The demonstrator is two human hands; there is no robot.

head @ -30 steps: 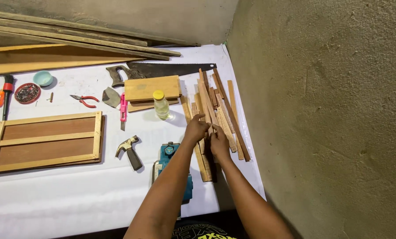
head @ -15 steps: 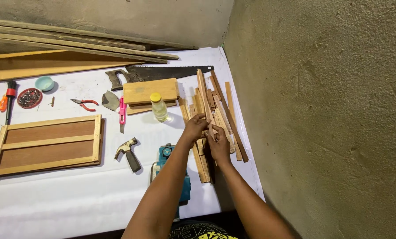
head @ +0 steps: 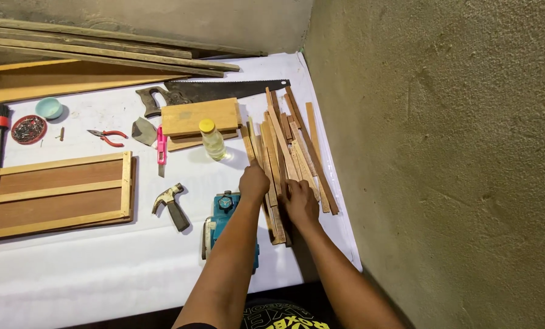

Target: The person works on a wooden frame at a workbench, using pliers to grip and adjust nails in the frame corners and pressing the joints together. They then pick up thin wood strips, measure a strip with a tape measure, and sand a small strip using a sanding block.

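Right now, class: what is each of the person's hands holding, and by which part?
Both the left hand and the right hand rest on the near ends of the wooden strips; whether either actually grips one cannot be told.

Both hands now sit lower on the pile of wooden strips [head: 288, 146] than a second ago. The left hand [head: 253, 181] rests with fingers curled on the pile's left edge, pulled apart from the right hand [head: 300, 204], which presses flat on the strips' near ends; earlier the two hands worked close together nearer the pile's middle.
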